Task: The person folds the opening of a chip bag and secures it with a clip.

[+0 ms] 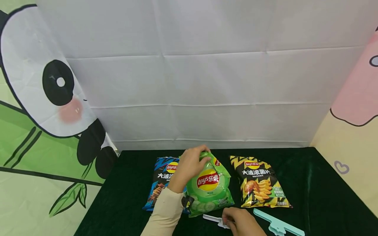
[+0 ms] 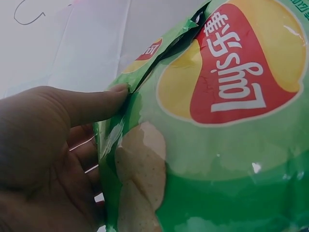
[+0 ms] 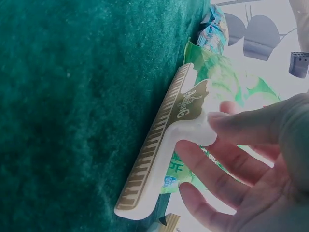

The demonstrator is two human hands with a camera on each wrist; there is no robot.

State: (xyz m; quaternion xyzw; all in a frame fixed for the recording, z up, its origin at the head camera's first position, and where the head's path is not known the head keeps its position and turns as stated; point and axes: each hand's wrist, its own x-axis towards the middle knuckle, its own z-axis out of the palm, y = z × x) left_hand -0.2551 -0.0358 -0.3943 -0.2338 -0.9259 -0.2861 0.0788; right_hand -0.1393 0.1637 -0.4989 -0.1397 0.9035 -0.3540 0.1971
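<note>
My left hand (image 1: 190,165) grips the top of a green Lay's chip bag (image 1: 210,193), thumb in front and fingers behind. In the left wrist view, the bag's upper edge is folded over, with the thumb (image 2: 104,102) pressing at the fold. Just in front of the bag, my right hand (image 1: 243,222) pinches the handle of a white sealing clip (image 1: 211,218). The right wrist view shows this clip (image 3: 147,162) with gold piano-key markings, low over the green cloth, thumb and fingertips at its rounded tab.
A blue Lay's bag (image 1: 163,175) lies left of the green one, partly hidden by the left arm. To the right lies a black and yellow Lay's bag (image 1: 260,185). A teal sealing clip (image 1: 279,223) rests at the front right on the dark green cloth (image 1: 313,190).
</note>
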